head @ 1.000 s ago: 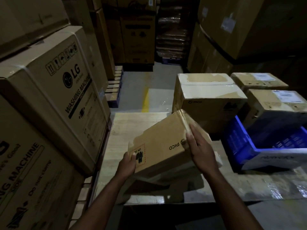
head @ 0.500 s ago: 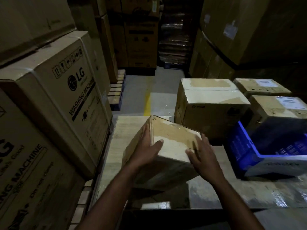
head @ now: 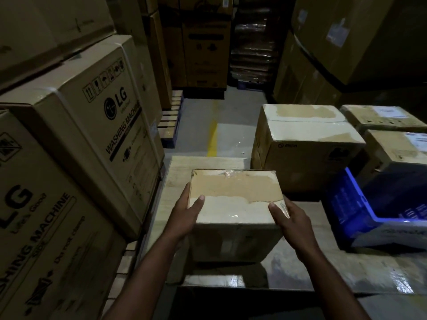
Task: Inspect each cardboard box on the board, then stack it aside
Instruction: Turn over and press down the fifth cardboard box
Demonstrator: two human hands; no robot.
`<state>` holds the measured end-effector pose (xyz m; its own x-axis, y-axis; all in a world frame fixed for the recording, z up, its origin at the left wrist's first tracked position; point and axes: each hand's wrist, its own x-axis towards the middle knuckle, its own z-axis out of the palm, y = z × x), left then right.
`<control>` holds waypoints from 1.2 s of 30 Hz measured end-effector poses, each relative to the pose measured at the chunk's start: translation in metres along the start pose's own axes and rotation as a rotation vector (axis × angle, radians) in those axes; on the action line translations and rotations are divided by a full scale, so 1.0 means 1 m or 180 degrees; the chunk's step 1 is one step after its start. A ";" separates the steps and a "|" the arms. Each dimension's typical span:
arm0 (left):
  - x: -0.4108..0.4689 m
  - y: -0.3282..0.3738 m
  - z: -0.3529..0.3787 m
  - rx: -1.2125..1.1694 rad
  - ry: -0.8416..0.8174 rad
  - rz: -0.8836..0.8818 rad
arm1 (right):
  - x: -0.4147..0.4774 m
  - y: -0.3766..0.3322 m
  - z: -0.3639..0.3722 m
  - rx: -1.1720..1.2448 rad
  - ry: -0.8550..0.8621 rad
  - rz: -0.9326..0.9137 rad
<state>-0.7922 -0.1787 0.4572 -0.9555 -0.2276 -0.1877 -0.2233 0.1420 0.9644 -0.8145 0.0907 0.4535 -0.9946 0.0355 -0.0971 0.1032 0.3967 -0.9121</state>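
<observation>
A small cardboard box (head: 233,195) with a taped, partly torn top sits upright and level over the pale wooden board (head: 180,167). My left hand (head: 186,215) holds its left side, thumb lying on the top. My right hand (head: 288,218) grips the right near corner, thumb on the top too. A larger taped cardboard box (head: 305,144) stands on the board behind and to the right. Whether the held box rests on the board or hangs just above it, I cannot tell.
Big washing machine cartons (head: 87,125) are stacked along the left. A blue plastic crate (head: 369,211) sits at the right, with two labelled boxes (head: 383,118) behind it. Grey floor with a yellow line (head: 212,137) runs ahead toward tall cartons.
The box was tilted with a side face toward me; both hands have turned it upright and level, taped top facing up. My left hand shifted from the lower corner to the left side.
</observation>
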 end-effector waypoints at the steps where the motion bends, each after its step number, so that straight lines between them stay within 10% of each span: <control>1: -0.001 -0.005 0.001 0.0043 -0.0021 -0.0021 | 0.000 0.001 0.001 -0.0036 0.0006 -0.0013; 16: 0.004 -0.024 0.001 0.0032 -0.0052 0.0055 | -0.007 0.011 0.013 0.0845 0.0080 0.0019; 36: -0.010 -0.026 -0.033 0.1902 -0.0481 0.1398 | -0.011 -0.011 0.072 -0.0838 -0.1287 -0.1688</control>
<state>-0.7708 -0.2121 0.4398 -0.9872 0.0990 0.1254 0.1587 0.6971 0.6992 -0.8046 0.0198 0.4359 -0.8250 -0.5459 0.1460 -0.4490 0.4764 -0.7559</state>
